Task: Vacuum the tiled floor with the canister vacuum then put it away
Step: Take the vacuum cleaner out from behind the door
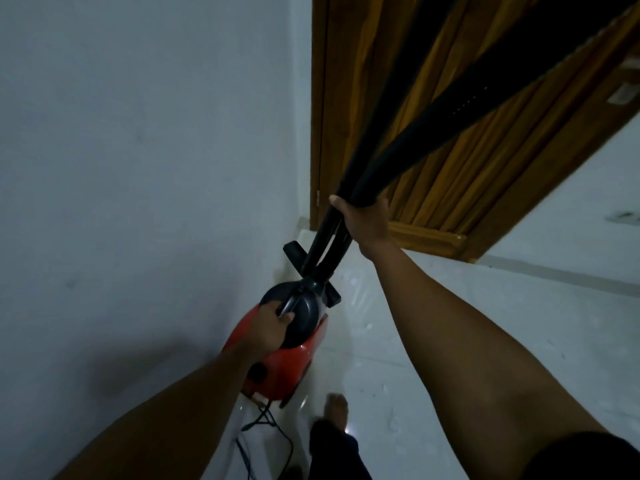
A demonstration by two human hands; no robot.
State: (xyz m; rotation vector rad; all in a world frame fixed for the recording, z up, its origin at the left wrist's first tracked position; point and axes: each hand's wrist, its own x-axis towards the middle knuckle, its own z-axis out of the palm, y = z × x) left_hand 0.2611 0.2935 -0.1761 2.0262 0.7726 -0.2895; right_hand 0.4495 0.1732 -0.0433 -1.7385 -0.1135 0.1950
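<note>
Trailing over the white tiled floor [450,323] beside a bare foot [337,408], a black cord [266,424] runs to the red canister vacuum [294,365], low against the wall [138,133]. The left hand [272,329] grips its dark top handle. Farther out, the right hand [363,220] clasps the black hose [450,114] and tube [325,244] together before a wooden door [450,185]. A pale label [623,95] beside it is too blurred to read.

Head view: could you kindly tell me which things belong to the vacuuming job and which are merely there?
Job: canister vacuum, hose, power cord, tiled floor, left hand, right hand.
Merely there: wooden door, white wall.
</note>
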